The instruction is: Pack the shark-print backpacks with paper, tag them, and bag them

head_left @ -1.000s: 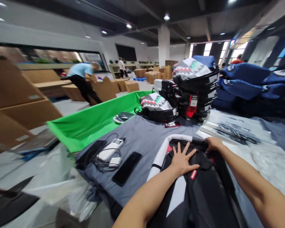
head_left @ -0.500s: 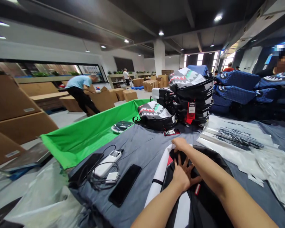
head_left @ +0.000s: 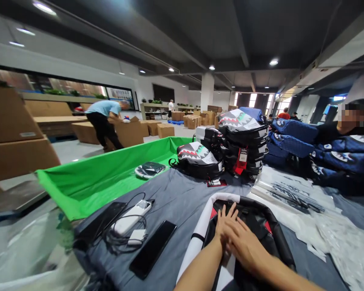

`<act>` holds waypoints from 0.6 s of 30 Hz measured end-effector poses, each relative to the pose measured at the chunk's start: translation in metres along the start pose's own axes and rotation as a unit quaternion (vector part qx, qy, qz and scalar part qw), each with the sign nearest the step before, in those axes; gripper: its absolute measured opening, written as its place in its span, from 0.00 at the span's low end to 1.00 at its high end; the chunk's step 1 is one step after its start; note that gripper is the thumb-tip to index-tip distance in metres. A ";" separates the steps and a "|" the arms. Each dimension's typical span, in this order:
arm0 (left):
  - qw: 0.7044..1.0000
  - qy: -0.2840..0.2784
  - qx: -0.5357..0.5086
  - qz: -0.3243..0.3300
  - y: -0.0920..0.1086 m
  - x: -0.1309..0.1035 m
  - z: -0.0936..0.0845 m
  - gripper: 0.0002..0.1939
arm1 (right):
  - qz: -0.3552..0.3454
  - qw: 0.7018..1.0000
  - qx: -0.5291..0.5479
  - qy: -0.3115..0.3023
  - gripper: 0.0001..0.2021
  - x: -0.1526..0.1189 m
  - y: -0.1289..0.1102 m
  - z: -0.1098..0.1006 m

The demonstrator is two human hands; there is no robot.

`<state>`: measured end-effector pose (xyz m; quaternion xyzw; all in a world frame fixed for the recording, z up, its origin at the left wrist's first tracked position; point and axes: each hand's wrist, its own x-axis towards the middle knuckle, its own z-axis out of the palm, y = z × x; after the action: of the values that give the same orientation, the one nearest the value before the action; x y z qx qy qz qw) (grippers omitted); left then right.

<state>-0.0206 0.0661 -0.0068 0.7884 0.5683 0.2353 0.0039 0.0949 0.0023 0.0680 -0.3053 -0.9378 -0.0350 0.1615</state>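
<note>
A black backpack (head_left: pixel 280 230) with white edging and red patches lies on the grey cloth right in front of me. My left hand (head_left: pixel 223 226) rests on its upper middle, fingers stretched out and apart. Crossing over it is my right hand (head_left: pixel 245 244), its fingers extended and laid across the back of the left. Neither hand grips anything. Beyond them sits a shark-mouth backpack (head_left: pixel 197 155) in grey and white, beside a stack of similar backpacks (head_left: pixel 241 121) with a red hang tag (head_left: pixel 242 157).
A black phone (head_left: pixel 153 248) and a white charger with cables (head_left: pixel 133 216) lie at left. Behind them is a green fabric bin (head_left: pixel 87 182) holding a wrapped item (head_left: pixel 150 169). Plastic bags (head_left: pixel 291 194) and blue backpacks (head_left: pixel 294 133) occupy the right. Other people stand farther off.
My right hand has come down from the backpack's top edge onto my left hand. The view has tilted up a little. A person at the right shows more behind the blue backpacks.
</note>
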 end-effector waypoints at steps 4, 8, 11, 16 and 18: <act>0.996 0.027 -0.086 -0.026 0.008 0.006 -0.025 0.20 | -0.077 0.996 -0.019 -0.037 0.22 -0.060 -0.013 0.009; 0.988 -0.007 -0.151 0.019 0.015 -0.002 -0.062 0.18 | 0.095 0.991 -0.073 -0.052 0.22 -0.053 -0.004 0.038; 0.960 -0.130 -0.217 0.119 0.019 -0.037 -0.090 0.12 | 0.130 0.988 -0.069 -0.057 0.22 -0.044 0.000 0.048; 0.853 -0.311 -0.248 0.339 0.028 -0.103 -0.130 0.23 | 0.158 0.986 -0.020 -0.040 0.24 -0.044 -0.005 0.043; 0.859 -0.279 -0.189 0.385 0.032 -0.114 -0.127 0.20 | 0.172 0.985 0.000 -0.030 0.23 -0.043 -0.006 0.042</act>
<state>-0.0675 -0.0804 0.0727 0.9611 0.1395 0.0911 0.2203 0.1123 -0.0196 0.0143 -0.4628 -0.8759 0.0028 0.1366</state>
